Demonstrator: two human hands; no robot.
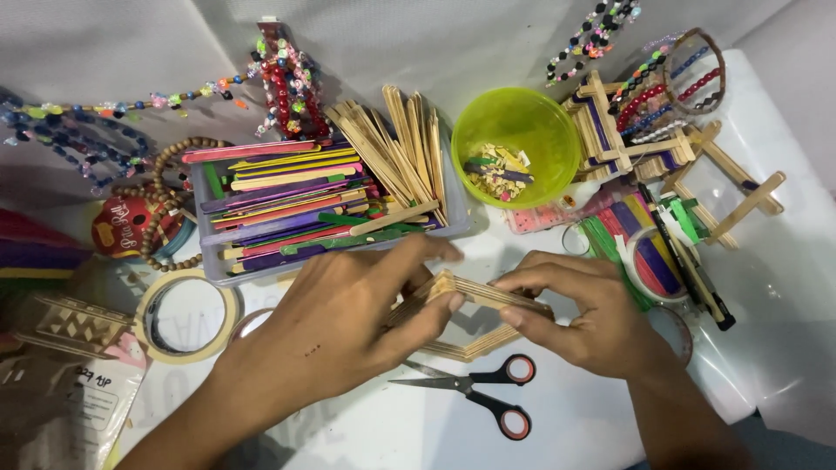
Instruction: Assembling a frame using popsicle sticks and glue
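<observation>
Both my hands hold a small frame built of plain wooden craft sticks [477,294] just above the white table. My left hand [348,322] grips its left end, thumb against the side and fingers over the top. My right hand [579,309] pinches the right end of the top stick. A lower part of the stick frame [470,350] shows between my hands. Black scissors with red-lined handles [488,396] lie shut just below the frame.
A clear tray [331,204] holds coloured and plain craft sticks. Behind are a green bowl [518,144] of scraps, bead strings [287,83], stick models [662,144]. A tape roll [187,315] lies left; a second tape ring [649,261] and black pen [688,261] right.
</observation>
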